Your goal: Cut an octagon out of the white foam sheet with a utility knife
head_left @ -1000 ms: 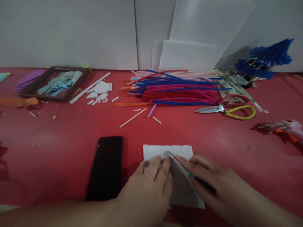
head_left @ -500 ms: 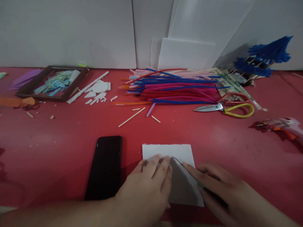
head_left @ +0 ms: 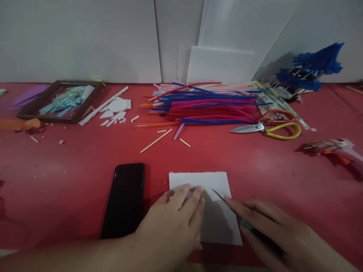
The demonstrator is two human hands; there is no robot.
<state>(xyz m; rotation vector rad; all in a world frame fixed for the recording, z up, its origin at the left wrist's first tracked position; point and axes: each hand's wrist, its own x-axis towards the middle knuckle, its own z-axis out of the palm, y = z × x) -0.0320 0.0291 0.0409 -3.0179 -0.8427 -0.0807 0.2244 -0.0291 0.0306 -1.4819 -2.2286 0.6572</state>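
A white rectangular board (head_left: 218,223), thick like foam or card, lies on the red table near the front edge. My left hand (head_left: 177,215) rests over its left part with the fingers stretched out, covering much of that side. In my right hand (head_left: 272,226) is a craft knife (head_left: 246,224) with a thin dark blade and a dark handle with a green part. The blade tip points up and left over the board's upper right area; whether it touches the surface I cannot tell. Left of the board lies a black phone (head_left: 124,200).
Behind, a pile of colored pipe cleaners (head_left: 212,104) lies beside scissors (head_left: 266,128). A glue gun (head_left: 329,147) is at the right. White scraps (head_left: 117,107) and a brown frame (head_left: 53,119) sit back left. White sheets (head_left: 221,64) lean on the wall; short sticks (head_left: 155,141) lie mid-table.
The craft knife in my right hand has moved slightly right, away from my left fingertips. My left hand stays on the board. The whole view has shifted a little.
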